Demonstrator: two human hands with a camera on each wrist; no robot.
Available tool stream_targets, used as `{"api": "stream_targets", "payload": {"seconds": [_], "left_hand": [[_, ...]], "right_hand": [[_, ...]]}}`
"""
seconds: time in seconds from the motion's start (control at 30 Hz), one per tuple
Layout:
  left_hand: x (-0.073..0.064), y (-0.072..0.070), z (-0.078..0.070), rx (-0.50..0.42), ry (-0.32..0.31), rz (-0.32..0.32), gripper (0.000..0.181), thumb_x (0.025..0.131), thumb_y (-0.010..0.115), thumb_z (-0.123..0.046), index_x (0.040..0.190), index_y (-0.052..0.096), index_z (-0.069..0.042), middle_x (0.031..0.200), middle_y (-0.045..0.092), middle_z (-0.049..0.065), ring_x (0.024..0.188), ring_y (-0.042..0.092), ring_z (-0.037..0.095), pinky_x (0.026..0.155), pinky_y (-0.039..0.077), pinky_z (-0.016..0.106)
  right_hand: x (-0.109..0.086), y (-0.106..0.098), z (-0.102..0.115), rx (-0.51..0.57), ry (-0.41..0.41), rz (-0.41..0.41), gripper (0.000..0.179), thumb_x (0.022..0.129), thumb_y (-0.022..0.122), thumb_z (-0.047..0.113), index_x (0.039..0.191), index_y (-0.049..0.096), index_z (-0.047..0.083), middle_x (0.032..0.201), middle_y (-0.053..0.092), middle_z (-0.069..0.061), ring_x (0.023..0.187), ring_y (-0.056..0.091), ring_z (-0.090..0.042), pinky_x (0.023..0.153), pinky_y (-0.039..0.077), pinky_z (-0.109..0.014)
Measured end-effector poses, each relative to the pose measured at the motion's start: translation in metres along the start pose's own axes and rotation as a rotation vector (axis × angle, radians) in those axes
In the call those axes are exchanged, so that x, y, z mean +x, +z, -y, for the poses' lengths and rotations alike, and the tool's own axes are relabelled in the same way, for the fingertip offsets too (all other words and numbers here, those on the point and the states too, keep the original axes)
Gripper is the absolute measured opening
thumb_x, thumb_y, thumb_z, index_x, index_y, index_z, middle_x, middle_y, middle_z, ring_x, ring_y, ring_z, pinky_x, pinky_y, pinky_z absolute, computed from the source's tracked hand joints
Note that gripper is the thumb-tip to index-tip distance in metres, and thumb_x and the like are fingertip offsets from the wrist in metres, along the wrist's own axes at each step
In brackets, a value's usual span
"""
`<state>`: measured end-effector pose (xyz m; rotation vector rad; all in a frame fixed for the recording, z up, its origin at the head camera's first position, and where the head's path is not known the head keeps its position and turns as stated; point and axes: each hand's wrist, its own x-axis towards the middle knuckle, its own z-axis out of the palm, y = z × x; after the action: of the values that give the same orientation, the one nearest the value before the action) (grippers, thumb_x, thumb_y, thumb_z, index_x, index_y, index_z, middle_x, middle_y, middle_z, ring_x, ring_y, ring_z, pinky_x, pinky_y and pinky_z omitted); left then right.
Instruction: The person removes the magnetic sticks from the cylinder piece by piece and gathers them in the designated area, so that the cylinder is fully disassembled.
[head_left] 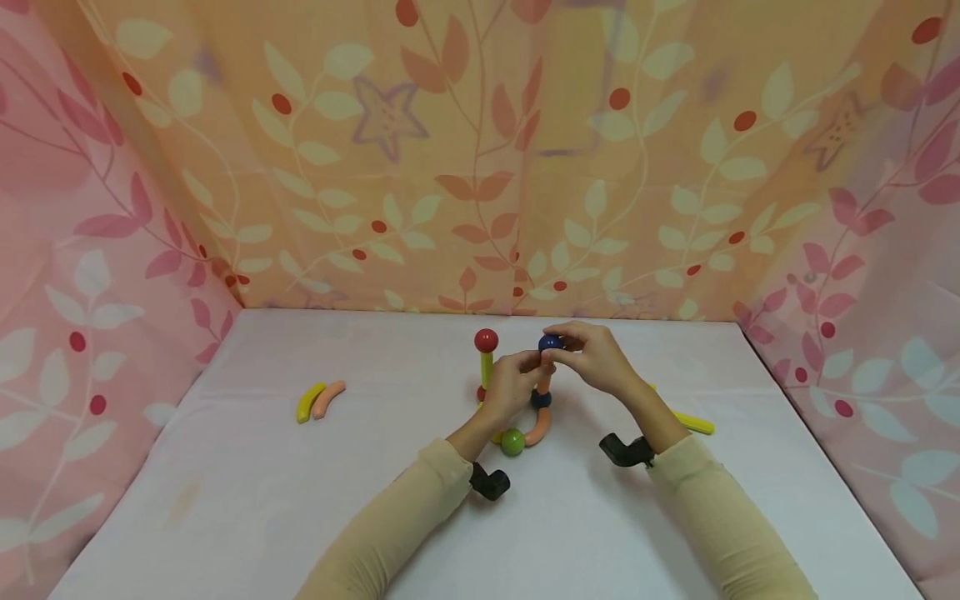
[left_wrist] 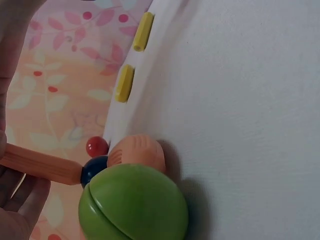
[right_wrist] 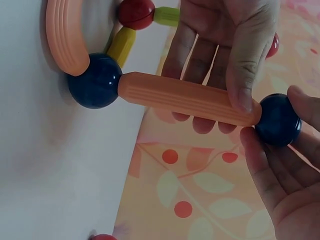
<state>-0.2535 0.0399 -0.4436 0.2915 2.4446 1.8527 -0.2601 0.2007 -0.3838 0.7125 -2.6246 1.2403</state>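
Observation:
My left hand (head_left: pixel 512 385) grips a straight orange ridged rod (right_wrist: pixel 190 98) near its upper end, thumb on one side and fingers behind. With thumb and fingertips my right hand (head_left: pixel 596 354) pinches a dark blue ball (right_wrist: pixel 278 120) sitting at the rod's top end. The rod's lower end meets a second blue ball (right_wrist: pixel 95 81), which joins a curved orange piece (head_left: pixel 537 427). That curve leads to a green ball (head_left: pixel 513 442) low on the table. On the left branch, a yellow-green rod (head_left: pixel 487 369) stands upright with a red ball (head_left: pixel 486 340) on top and another red ball (right_wrist: pixel 136 13) beneath.
A curved yellow piece (head_left: pixel 309 402) and a curved orange piece (head_left: pixel 328 399) lie together on the left of the white table (head_left: pixel 225 500). Yellow rods (head_left: pixel 693 423) lie at the right, partly behind my right forearm. Patterned cloth walls (head_left: pixel 480 167) enclose the table's back and sides.

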Motion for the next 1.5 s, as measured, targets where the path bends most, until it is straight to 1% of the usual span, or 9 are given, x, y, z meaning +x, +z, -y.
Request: {"api": "stream_targets", "payload": {"seconds": [0.07,0.13,0.27,0.33,0.6,0.9,1.23,1.37,1.5], "left_hand": [[0.000,0.000,-0.001,0.027,0.010,-0.016,0.034,0.092,0.066,-0.027,0.121,0.069,-0.011,0.106,0.074,0.002,0.094,0.068,0.013,0.083,0.058,0.026],[0.000,0.001,-0.003,0.029,0.011,-0.022,0.032,0.092,0.066,-0.026,0.120,0.069,-0.010,0.104,0.075,0.002,0.092,0.067,0.012,0.082,0.058,0.025],[-0.002,0.002,-0.005,0.019,0.018,-0.010,0.033,0.092,0.067,-0.025,0.120,0.069,-0.010,0.104,0.074,0.002,0.092,0.066,0.011,0.085,0.057,0.025],[-0.003,0.002,-0.005,0.016,0.015,-0.004,0.033,0.092,0.067,-0.026,0.121,0.069,-0.011,0.104,0.074,0.001,0.092,0.066,0.011,0.086,0.056,0.025],[-0.003,0.001,-0.004,0.011,-0.018,0.000,0.033,0.092,0.066,-0.027,0.121,0.069,-0.013,0.103,0.074,-0.001,0.091,0.064,0.011,0.087,0.056,0.025],[-0.004,0.000,-0.003,0.016,-0.013,-0.004,0.034,0.092,0.066,-0.027,0.122,0.068,-0.013,0.103,0.074,0.000,0.091,0.065,0.012,0.086,0.056,0.025],[-0.005,0.002,-0.001,0.018,-0.017,-0.005,0.033,0.091,0.066,-0.029,0.121,0.069,-0.016,0.101,0.073,-0.003,0.091,0.063,0.011,0.084,0.057,0.024],[-0.006,0.002,-0.001,0.031,-0.008,-0.015,0.035,0.090,0.066,-0.030,0.122,0.068,-0.016,0.103,0.073,-0.003,0.094,0.064,0.012,0.086,0.056,0.024],[-0.006,0.002,-0.002,0.043,0.003,-0.025,0.036,0.091,0.066,-0.030,0.124,0.067,-0.015,0.105,0.073,-0.001,0.096,0.064,0.012,0.087,0.056,0.025]], "right_hand": [[0.003,-0.001,-0.001,0.032,0.036,0.003,0.034,0.087,0.073,0.013,0.116,0.068,-0.003,0.104,0.072,-0.019,0.084,0.071,-0.023,0.076,0.059,-0.031],[0.005,-0.003,-0.002,0.138,0.091,-0.005,0.035,0.089,0.071,0.016,0.117,0.066,-0.005,0.103,0.072,-0.019,0.082,0.072,-0.017,0.074,0.058,-0.025],[0.010,-0.010,-0.002,0.353,0.179,-0.103,0.038,0.092,0.068,0.018,0.119,0.064,-0.008,0.100,0.070,-0.011,0.079,0.070,-0.007,0.071,0.057,-0.018],[0.012,-0.014,-0.001,0.377,0.177,-0.136,0.038,0.092,0.069,0.019,0.120,0.064,-0.006,0.101,0.069,-0.007,0.078,0.069,-0.005,0.072,0.056,-0.017],[0.012,-0.015,0.003,0.220,0.120,-0.025,0.038,0.090,0.071,0.019,0.123,0.065,0.001,0.110,0.069,-0.021,0.083,0.066,-0.007,0.077,0.055,-0.019],[0.010,-0.015,0.004,0.194,0.132,0.008,0.038,0.090,0.070,0.019,0.123,0.064,0.001,0.109,0.068,-0.021,0.091,0.067,-0.027,0.078,0.055,-0.022],[0.009,-0.022,0.000,0.111,0.154,0.014,0.041,0.090,0.071,0.025,0.124,0.064,0.003,0.111,0.068,-0.018,0.091,0.068,-0.022,0.078,0.055,-0.024],[0.011,-0.029,-0.003,0.080,0.197,0.007,0.044,0.089,0.071,0.029,0.126,0.063,0.005,0.115,0.066,-0.018,0.097,0.066,-0.028,0.076,0.056,-0.030],[0.014,-0.036,-0.011,0.061,0.238,-0.011,0.046,0.089,0.072,0.029,0.127,0.062,0.006,0.119,0.064,-0.020,0.106,0.064,-0.034,0.084,0.057,-0.042]]}}
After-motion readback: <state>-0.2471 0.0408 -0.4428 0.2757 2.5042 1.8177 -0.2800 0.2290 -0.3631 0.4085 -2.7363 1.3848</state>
